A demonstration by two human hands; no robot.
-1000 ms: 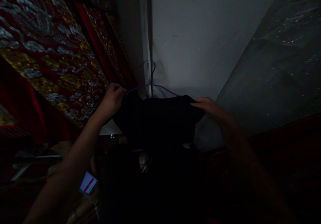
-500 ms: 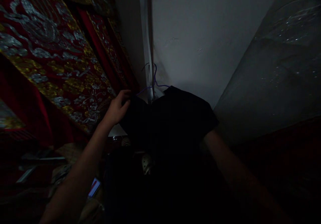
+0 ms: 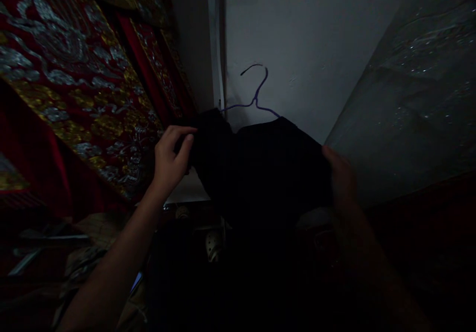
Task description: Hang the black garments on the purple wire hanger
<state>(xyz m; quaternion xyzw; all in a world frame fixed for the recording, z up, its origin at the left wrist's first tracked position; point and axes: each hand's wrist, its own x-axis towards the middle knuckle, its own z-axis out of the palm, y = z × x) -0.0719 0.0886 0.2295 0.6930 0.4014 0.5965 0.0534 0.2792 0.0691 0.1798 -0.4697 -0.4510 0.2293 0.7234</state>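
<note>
A black garment [image 3: 260, 168] hangs on a thin purple wire hanger [image 3: 256, 95] whose hook stands free in front of the pale wall. My left hand [image 3: 171, 159] is closed on the garment's left shoulder, fingers curled over the cloth. My right hand [image 3: 340, 178] grips the garment's right shoulder edge, its fingers partly hidden in the dark fabric. The lower part of the garment fades into shadow.
Red cloth with gold and silver embroidery [image 3: 74, 89] hangs at the left. A grey glittery fabric [image 3: 409, 99] slopes down on the right. A vertical pole or wall edge [image 3: 217, 49] runs behind the hanger. Dim clutter, including a light perforated shoe [image 3: 212, 245], lies below.
The hanger has risen and shifted right, its hook now clear of the pole. My right hand has come back to the garment's right shoulder; my left hand stays on the left shoulder.
</note>
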